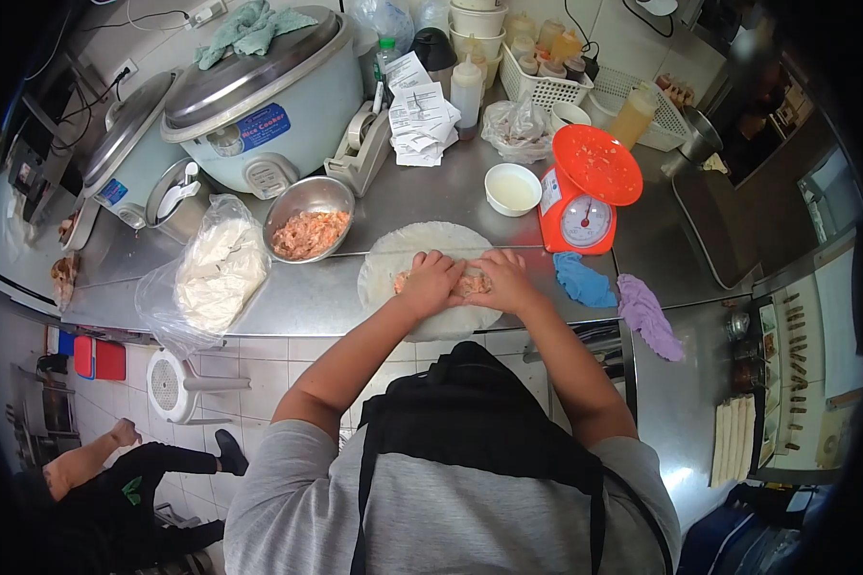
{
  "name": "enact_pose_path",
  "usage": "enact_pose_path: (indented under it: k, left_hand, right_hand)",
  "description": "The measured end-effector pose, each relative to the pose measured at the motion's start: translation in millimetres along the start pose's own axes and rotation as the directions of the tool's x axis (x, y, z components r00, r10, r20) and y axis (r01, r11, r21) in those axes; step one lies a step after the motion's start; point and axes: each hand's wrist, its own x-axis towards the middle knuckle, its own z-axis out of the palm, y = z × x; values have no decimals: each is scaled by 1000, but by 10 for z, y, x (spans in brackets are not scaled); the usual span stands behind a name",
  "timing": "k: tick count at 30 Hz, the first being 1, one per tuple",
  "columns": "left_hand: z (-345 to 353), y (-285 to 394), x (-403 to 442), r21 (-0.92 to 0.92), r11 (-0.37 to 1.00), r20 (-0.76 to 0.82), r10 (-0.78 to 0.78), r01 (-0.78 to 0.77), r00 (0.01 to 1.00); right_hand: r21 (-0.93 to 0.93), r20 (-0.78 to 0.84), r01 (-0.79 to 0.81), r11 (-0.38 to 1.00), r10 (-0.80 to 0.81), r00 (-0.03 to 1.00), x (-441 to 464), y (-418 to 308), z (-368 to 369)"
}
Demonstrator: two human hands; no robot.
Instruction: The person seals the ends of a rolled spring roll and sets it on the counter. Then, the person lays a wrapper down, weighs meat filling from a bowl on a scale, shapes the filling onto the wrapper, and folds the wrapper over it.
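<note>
A round, thin pale wrapper (384,257) lies on the steel counter, its near edge hanging over the counter's front. Pinkish minced filling (474,284) forms a strip across it. My left hand (431,283) rests on the left part of the strip, and my right hand (503,280) is at its right end. The thumbs nearly meet in the middle; the fingers are curled over the filling and the wrapper. A metal bowl (340,195) of the same mince stands behind and left. A small white bowl (512,190) with pale liquid is behind and right.
An orange scale (577,206) stands right of the wrapper, with blue (585,280) and purple (648,316) cloths before it. Left are bagged wrappers (222,273) and rice cookers (259,105). Another person (115,489) sits at lower left, near a white stool (170,386).
</note>
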Motion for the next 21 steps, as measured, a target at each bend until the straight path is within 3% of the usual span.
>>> enact_pose_path:
  k: [6, 12, 15, 21]
  left_hand:
    - [132, -65, 25, -23, 998, 3, 61, -60, 998]
    - [58, 79, 66, 11, 999, -41, 50, -49, 998]
    - [113, 108, 82, 36, 998, -45, 54, -52, 998]
    - [154, 145, 125, 28, 998, -20, 60, -60, 998]
  right_hand:
    - [-16, 186, -24, 1000, 26, 982, -4, 41, 105]
    - [24, 75, -89, 996, 87, 993, -63, 53, -168]
    - [38, 193, -80, 996, 71, 979, -59, 135, -151]
    - [-11, 237, -121, 993, 120, 964, -79, 168, -161]
